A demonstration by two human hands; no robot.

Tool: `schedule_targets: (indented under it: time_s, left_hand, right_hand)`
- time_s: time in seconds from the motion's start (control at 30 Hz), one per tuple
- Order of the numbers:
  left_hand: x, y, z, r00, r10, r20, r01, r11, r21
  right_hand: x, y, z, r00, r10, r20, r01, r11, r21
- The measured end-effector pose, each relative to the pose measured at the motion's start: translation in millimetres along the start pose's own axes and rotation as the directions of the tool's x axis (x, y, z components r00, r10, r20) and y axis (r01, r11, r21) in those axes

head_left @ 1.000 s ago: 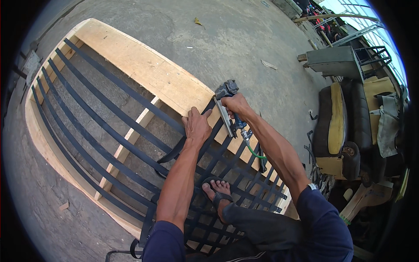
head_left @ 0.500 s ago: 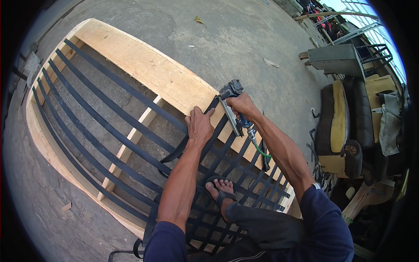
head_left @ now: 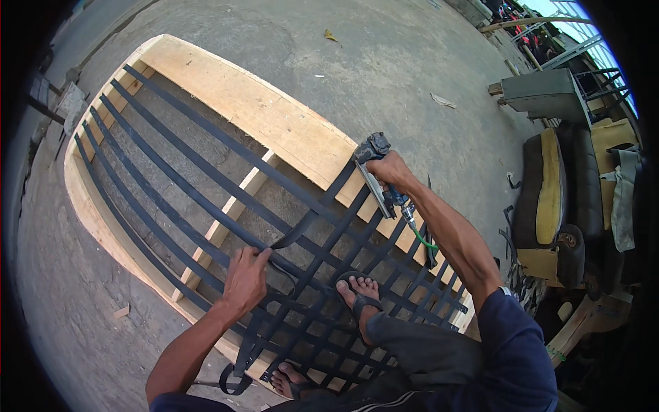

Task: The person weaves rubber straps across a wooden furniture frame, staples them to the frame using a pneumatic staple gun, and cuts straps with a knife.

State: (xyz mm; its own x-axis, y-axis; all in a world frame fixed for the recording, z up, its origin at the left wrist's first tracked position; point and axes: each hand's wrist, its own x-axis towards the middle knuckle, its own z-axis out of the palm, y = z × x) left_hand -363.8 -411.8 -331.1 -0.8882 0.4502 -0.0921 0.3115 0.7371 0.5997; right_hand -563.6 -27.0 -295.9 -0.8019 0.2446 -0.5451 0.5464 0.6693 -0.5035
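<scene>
My right hand [head_left: 390, 169] is wrapped round the handle of a blue and black pneumatic staple gun [head_left: 376, 145], whose nose rests by the edge of the wide wooden board. A green air hose [head_left: 427, 243] runs from its base. Over the middle of the wooden frame [head_left: 240, 99], my left hand [head_left: 246, 278] pinches a loose black webbing strap [head_left: 302, 226], fingers bent, thumb toward the strap. That strap comes from the board under the stapler and crosses the lengthwise straps [head_left: 161, 161]. Near my feet, straps interlace into a grid [head_left: 343, 316].
My sandalled foot [head_left: 358, 294] stands on the woven straps, the other near the frame's lower edge. A wooden crossbar [head_left: 230, 213] spans the frame. Dark and yellow cushions [head_left: 549, 185] and a grey upholstered piece [head_left: 542, 93] lie at the right. Concrete floor [head_left: 384, 75] surrounds the frame.
My left hand has left the wide board, moved toward the frame's lower left and now pinches the loose strap, drawn across the others. The stapler stays at the board's edge.
</scene>
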Motion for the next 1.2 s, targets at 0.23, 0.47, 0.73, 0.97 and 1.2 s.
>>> schedule_targets:
  time_s: [0.23,0.47,0.73,0.97,1.2]
  left_hand:
    - [-234.0,17.9,0.0,0.849,-0.521,0.094,0.524,0.851,-0.020]
    - [-171.6,38.1,107.9,0.516,-0.813,-0.270,0.823,0.558,-0.109]
    - [-208.0,31.4,92.3,0.712,-0.673,-0.202,0.673,0.735,-0.078]
    - [-322.1,-31.9,37.6,0.560,-0.815,0.150,0.781,0.458,-0.425]
    - [-325.8,36.5,21.1,0.333,-0.774,0.538,0.799,-0.071,-0.597]
  right_hand:
    - [-63.1,17.4,10.0,0.995,-0.083,-0.059,0.079,0.994,-0.076]
    - [-58.1,5.6,36.9,0.988,-0.113,-0.106,0.103,0.990,-0.097]
    - [-50.1,20.3,40.9,0.959,-0.209,-0.191,0.173,0.967,-0.189]
    - [-50.6,21.4,25.4,0.992,-0.096,-0.079,0.089,0.993,-0.080]
    - [-45.2,20.2,23.5,0.987,-0.105,-0.118,0.093,0.990,-0.103]
